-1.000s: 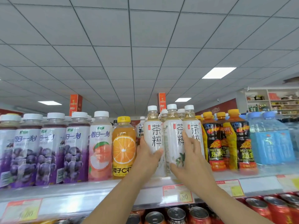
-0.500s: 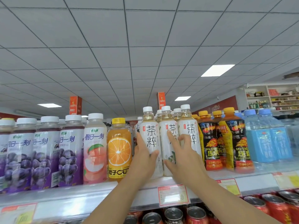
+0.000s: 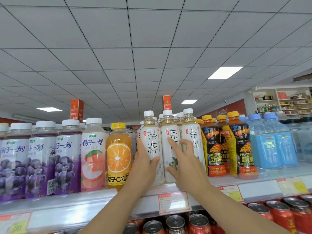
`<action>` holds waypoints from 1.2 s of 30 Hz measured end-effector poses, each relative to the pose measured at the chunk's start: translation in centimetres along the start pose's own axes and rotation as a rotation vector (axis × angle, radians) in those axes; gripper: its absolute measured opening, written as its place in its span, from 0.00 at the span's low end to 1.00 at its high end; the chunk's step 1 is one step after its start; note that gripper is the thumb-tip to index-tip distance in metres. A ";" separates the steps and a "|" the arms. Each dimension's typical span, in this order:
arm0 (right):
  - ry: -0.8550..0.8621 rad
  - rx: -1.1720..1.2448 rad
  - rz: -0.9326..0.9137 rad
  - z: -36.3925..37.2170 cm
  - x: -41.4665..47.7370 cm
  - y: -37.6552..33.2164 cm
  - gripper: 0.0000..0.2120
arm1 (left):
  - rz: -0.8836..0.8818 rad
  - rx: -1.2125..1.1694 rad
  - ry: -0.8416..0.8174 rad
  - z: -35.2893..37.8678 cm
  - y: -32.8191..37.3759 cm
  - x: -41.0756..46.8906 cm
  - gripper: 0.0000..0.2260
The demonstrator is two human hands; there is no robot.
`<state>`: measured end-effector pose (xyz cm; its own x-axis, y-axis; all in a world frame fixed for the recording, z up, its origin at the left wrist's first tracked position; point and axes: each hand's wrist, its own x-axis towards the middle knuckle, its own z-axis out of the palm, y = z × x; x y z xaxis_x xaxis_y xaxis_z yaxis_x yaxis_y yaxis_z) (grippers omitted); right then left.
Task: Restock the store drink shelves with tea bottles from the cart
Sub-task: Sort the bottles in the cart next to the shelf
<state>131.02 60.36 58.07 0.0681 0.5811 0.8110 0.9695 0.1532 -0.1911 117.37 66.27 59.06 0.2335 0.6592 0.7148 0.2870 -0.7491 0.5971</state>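
Observation:
Three white-labelled tea bottles with white caps stand side by side at the front of the top shelf [image 3: 84,208], with more of them behind. My left hand [image 3: 143,164] grips the left tea bottle [image 3: 152,141], fingers round its left side and thumb on its front. My right hand [image 3: 184,162] holds the middle tea bottle [image 3: 171,132]: thumb low on its front, index finger laid up the label, the other fingers curled in the gap to the right tea bottle [image 3: 193,137]. The cart is out of view.
Left of the tea stand an orange juice bottle [image 3: 119,154], a peach drink [image 3: 92,154] and purple grape drinks [image 3: 42,157]. To the right are black-and-yellow energy drinks [image 3: 241,149] and blue bottles [image 3: 265,146]. Red cans [image 3: 177,223] fill the shelf below.
Both hands stay on the same two tea bottles on the shelf. My right hand's fingers have loosened and spread, its index finger now straight up the label. The view has tilted slightly upward.

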 end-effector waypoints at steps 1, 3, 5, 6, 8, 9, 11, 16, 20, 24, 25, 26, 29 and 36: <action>0.023 0.031 -0.016 -0.5 -0.1 0.3 0.38 | -0.005 0.003 0.001 0.0 0.0 -0.1 0.35; 0.144 0.093 -0.018 -1.8 -0.4 1.5 0.35 | -0.014 -0.003 0.004 0.1 0.1 -0.2 0.34; 0.289 0.179 0.071 -3.1 -0.9 3.5 0.31 | -0.007 0.020 0.012 0.1 0.1 -0.4 0.37; 0.316 0.207 0.130 -3.6 -1.0 4.5 0.31 | 0.000 0.040 0.019 0.1 0.1 -0.6 0.39; 0.216 0.255 0.235 -3.7 -1.1 6.0 0.32 | 0.011 0.070 0.013 0.3 0.2 -0.8 0.45; 0.118 0.301 0.268 -3.6 -1.0 6.3 0.33 | 0.009 0.090 0.006 0.3 0.4 -1.0 0.46; -0.020 0.365 0.287 -3.1 -0.8 6.4 0.32 | -0.005 0.133 0.007 0.5 0.7 -1.3 0.47; -0.001 0.323 0.247 -3.1 -0.5 6.3 0.31 | 0.039 0.246 0.063 0.7 1.3 -2.1 0.42; 0.144 0.217 0.133 -3.1 -2.4 6.4 0.28 | 0.175 0.417 0.173 1.4 2.5 -4.4 0.32; 0.280 0.125 -0.161 -3.3 -7.4 5.7 0.14 | 0.416 0.439 0.233 3.7 2.5 -9.0 0.20; 0.286 0.130 -0.212 -3.1 -9.0 5.7 0.12 | 0.442 0.429 0.220 4.5 2.4 -10.6 0.18; 0.272 0.148 -0.253 -2.8 -10.6 5.7 0.11 | 0.456 0.415 0.210 5.3 2.4 -12.2 0.16; 0.144 0.222 -0.283 -1.3 -16.3 6.7 0.10 | 0.456 0.380 0.183 7.9 1.2 -17.7 0.13; -0.167 0.204 -0.123 1.5 -31.4 9.1 0.06 | 0.212 0.373 -0.063 13.4 -4.0 -32.2 0.11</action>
<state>137.39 44.66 30.02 -0.1035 0.6688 0.7362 0.8996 0.3787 -0.2176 121.16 48.94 28.72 0.3766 0.5051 0.7766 0.5404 -0.8006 0.2586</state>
